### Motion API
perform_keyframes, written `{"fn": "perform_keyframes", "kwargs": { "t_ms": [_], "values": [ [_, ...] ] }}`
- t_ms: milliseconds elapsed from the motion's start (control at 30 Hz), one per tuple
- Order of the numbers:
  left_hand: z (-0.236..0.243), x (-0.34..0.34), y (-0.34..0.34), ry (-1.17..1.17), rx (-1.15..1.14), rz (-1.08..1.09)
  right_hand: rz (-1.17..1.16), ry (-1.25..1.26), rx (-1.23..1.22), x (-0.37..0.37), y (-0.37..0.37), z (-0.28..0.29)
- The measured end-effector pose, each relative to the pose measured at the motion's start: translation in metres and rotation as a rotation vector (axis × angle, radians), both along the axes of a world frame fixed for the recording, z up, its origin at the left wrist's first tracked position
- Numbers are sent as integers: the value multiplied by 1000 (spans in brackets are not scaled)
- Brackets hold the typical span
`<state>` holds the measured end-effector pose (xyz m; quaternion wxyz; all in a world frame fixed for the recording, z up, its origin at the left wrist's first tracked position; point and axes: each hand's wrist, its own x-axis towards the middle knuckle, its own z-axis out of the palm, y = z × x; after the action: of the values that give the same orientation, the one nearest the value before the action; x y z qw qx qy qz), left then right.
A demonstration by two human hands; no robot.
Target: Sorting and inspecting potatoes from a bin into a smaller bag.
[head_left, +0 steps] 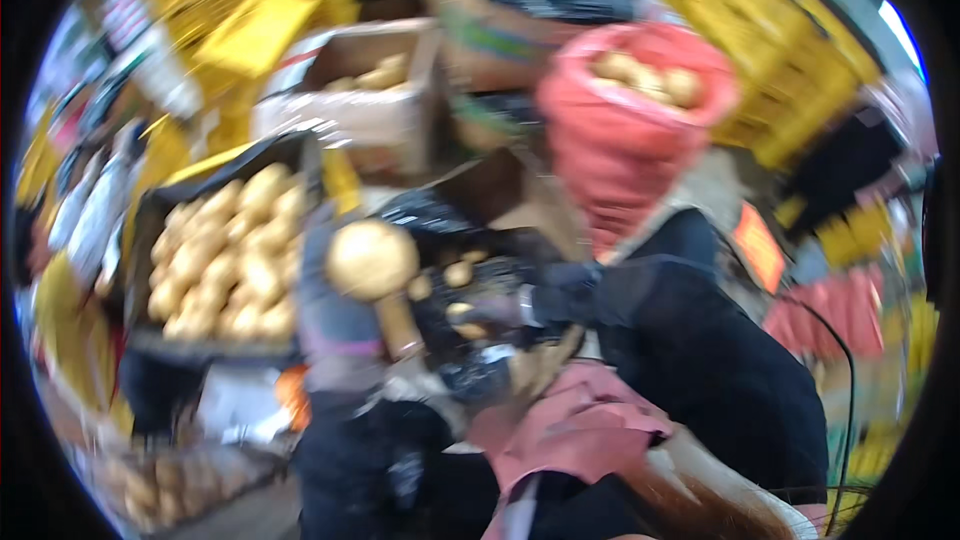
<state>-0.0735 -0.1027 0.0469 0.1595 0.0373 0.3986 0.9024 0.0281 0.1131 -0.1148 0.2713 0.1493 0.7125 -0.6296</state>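
Observation:
My left hand (333,290), in a grey-blue glove with a pinkish cuff, grips a large, round, pale yellow potato (372,259). It is just right of a dark-lined crate (140,275) heaped with potatoes (235,250). My right hand (497,312), in a dark sleeve, reaches into an open cardboard box (500,185) lined with black plastic. A small potato (462,314) lies by its fingertips, and a few more are nearby in the box. Motion smears the right fingers, so whether they hold that potato is unclear.
A red mesh sack (620,165) of potatoes stands beyond the box. Another cardboard box (345,115) with potatoes is at back left. Yellow crates (790,50) are stacked behind. More potatoes (165,485) lie at lower left. A black cable (850,380) hangs at right.

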Motion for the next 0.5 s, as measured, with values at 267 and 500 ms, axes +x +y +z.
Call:
{"fn": "perform_keyframes", "kwargs": {
  "t_ms": [267, 500],
  "values": [
    [-21, 18, 45, 183, -473, -415, -303, 220, -580, 11, 91, 72],
    [-20, 86, 121, -132, -456, -563, -306, 815, -253, 38, 82, 114]
  ]
}}
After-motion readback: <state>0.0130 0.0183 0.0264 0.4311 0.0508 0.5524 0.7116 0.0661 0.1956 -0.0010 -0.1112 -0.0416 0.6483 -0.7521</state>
